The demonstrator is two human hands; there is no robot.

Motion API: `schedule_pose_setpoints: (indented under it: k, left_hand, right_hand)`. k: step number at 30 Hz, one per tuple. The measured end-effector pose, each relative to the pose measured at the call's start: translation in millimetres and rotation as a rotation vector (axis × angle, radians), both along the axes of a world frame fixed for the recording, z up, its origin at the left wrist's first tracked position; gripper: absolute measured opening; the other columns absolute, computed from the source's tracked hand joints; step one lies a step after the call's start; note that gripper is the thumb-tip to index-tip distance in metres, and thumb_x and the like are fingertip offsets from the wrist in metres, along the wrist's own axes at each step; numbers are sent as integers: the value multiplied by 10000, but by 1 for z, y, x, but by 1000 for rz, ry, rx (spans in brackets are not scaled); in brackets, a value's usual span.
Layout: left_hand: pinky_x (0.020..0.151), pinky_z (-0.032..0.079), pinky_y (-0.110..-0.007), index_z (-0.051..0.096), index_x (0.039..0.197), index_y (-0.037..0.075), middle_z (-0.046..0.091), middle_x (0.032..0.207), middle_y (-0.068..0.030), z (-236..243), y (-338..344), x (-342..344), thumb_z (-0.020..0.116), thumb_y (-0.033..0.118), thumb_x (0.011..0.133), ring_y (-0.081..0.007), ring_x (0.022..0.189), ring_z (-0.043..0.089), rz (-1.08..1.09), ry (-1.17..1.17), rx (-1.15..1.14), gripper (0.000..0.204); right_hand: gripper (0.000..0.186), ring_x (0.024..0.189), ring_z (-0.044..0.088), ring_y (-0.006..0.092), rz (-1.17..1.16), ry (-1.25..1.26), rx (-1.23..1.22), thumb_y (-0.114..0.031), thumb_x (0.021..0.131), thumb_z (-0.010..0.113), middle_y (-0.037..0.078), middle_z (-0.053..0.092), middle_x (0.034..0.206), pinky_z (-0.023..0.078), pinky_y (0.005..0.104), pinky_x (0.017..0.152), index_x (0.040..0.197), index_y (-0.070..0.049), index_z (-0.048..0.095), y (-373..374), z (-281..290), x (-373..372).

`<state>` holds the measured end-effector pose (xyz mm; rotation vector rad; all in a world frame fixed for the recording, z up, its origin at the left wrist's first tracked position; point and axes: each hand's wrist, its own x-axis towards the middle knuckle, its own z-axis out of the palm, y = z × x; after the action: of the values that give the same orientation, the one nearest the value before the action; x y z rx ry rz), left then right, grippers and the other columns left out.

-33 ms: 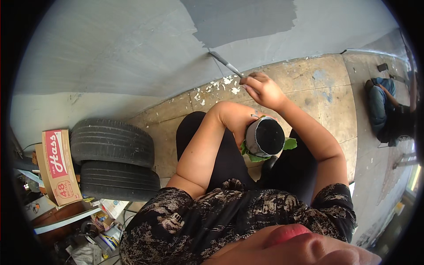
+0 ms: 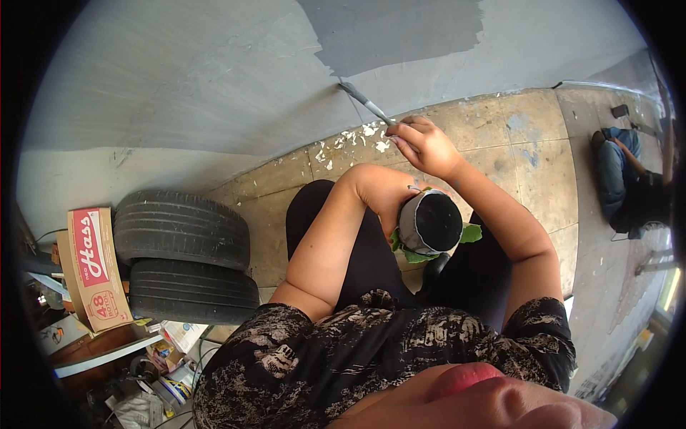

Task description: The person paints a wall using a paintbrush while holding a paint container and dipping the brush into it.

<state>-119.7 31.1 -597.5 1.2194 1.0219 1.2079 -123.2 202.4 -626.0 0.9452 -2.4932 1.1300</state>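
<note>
My right hand (image 2: 429,148) grips a paintbrush (image 2: 370,106) by its handle. The bristles touch the grey wall (image 2: 214,79), just below the left part of a darker grey painted patch (image 2: 400,36). Above my lap, my left hand (image 2: 389,196) is wrapped round the left side of a grey-smeared paint cup (image 2: 407,227), its fingers mostly hidden. The inside of the cup looks dark, so how much it holds I cannot tell. Green leaves (image 2: 418,256) stick out around the cup, close to my left hand.
White paint flakes (image 2: 364,134) litter the tiled floor (image 2: 536,179) along the wall. To my left are two stacked tyres (image 2: 182,229), a cardboard box (image 2: 100,286) and cluttered odds and ends (image 2: 161,386). At the far right sits another person in jeans (image 2: 611,171), near a dark cup (image 2: 619,111).
</note>
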Motion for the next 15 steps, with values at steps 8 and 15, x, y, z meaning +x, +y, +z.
schedule_pose_setpoints:
  k: [8,15]
  left_hand:
    - [1076,445,-352,555,1373,48,621,1310,-47,4,-6,0,906,-74,429,-192,1236,562,6,4,9,1015]
    - [1081,436,-354,557,1362,43,623,1292,-47,3,-11,-2,899,-76,414,-197,1233,559,3,33,-40,1015]
  right_hand:
    - [131,877,685,336,-190,14,-38,-60,937,679,141,721,914,558,446,793,1065,-54,707,12,10,-12]
    - [194,952,690,343,-45,33,27,-2,898,665,137,718,979,566,441,829,1079,-56,711,2,16,19]
